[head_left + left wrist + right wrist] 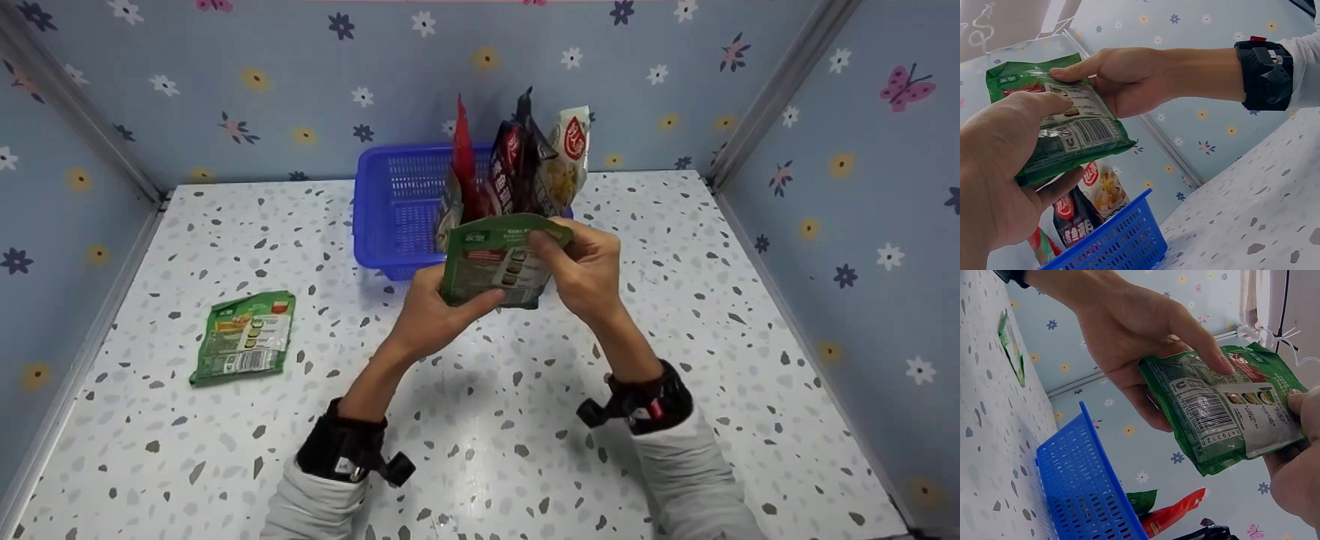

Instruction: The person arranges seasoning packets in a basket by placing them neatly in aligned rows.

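Note:
Both hands hold a green seasoning packet (495, 262) up in front of the basket, its printed back with a barcode facing the person. The left hand (442, 307) grips its lower left side, thumb across the front and fingers behind. At the upper right edge the right hand (589, 266) pinches it between thumb and fingers. The right wrist view shows the barcode side of the packet (1213, 410) close up, with the left hand (1134, 337) on the barcode end. A second green packet (246, 337) lies flat on the table at the left.
Behind the held packet stands a blue plastic basket (367, 202). Its right part holds several upright pouches, among them a red one (463, 157), a dark one (504, 169) and a white one (568, 161). Flower-patterned panels (300, 90) border the speckled table (480, 450) at back and sides.

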A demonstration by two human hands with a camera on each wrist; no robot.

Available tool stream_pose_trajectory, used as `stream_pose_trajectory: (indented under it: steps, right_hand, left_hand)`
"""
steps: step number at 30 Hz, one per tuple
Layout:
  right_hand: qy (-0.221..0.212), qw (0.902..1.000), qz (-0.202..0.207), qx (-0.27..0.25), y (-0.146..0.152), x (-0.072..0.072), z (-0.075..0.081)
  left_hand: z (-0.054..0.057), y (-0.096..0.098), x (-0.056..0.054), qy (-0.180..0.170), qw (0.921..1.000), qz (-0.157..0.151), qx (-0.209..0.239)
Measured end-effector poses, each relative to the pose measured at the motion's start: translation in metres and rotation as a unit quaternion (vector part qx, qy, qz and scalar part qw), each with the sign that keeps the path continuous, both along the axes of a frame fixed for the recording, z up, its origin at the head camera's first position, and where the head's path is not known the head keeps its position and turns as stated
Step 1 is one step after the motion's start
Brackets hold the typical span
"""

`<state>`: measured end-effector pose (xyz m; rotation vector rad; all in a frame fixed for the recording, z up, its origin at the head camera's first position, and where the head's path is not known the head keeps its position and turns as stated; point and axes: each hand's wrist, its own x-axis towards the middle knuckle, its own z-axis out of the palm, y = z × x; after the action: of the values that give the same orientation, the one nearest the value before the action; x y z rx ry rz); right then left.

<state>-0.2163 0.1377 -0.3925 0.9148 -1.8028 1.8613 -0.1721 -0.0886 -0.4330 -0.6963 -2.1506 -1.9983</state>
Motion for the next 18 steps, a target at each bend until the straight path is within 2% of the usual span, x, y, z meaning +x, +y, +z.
stream_pose_trajectory:
  steps: [10,18]
  right_hand:
    - [0.0,1.0,-0.004,0.005,0.002,0.0006,0.001]
    - [-0.005,0.9999,0.011,-0.005,0.0015,-0.0009,0.0]
  left_hand:
    - [-0.0074,0.0054,-0.0015,-0.02,0.9998,0.008,0.003]
    - [-0.0072,0.0061,-0.0002,-0.024,0.9996,0.012,0.001]
